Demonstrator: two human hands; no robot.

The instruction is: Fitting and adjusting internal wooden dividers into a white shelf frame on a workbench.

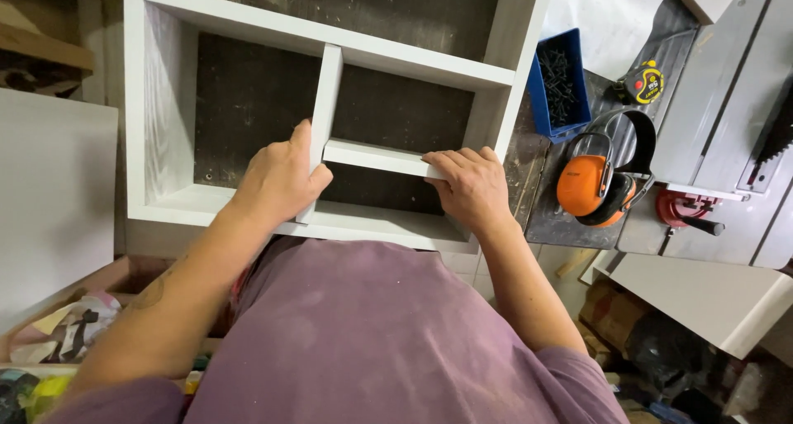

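A white wooden shelf frame (165, 110) lies flat on a dark workbench, split into compartments by white dividers. My left hand (279, 176) grips the upright divider (327, 85) near its lower end. My right hand (471, 184) holds the right end of a short white cross board (372, 156), which sits between the upright divider and the frame's right side. Both hands close around these boards just above the frame's near edge.
To the right of the frame are a blue bin of dark screws (560, 81), orange ear defenders (599, 184), a yellow tape measure (644, 81) and a table saw top (727, 127). A white panel (49, 193) stands at the left. Clutter fills the floor below.
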